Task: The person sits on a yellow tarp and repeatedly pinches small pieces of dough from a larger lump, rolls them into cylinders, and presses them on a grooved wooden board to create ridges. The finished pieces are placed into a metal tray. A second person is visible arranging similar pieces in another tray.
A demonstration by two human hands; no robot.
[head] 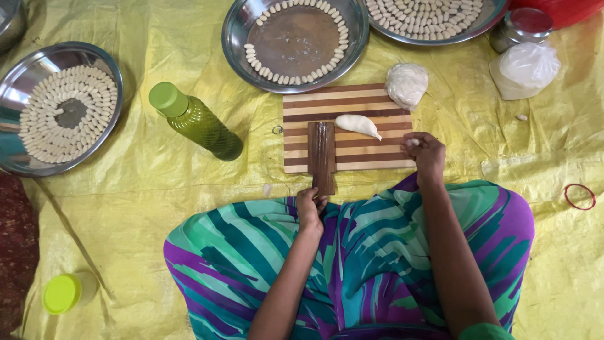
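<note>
A striped wooden cutting board [377, 107] lies on the yellow sheet in front of me. On it rests a ridged wooden paddle [321, 151], and my left hand [309, 208] grips its handle at the board's near edge. A tapered roll of white dough [357, 124] lies on the board's middle. My right hand [425, 152] is at the board's right edge, fingers pinched on a small piece of dough [413, 142]. A larger dough lump in plastic [406, 84] sits at the board's far right corner.
Three steel plates hold small shaped dough pieces: left [16, 101], centre [239, 31] and top right [384, 28]. A green bottle [195, 121] lies left of the board. A white bag [525, 68], steel tin [521, 26], red band [579, 196] and green-lidded cup [66, 293] lie around.
</note>
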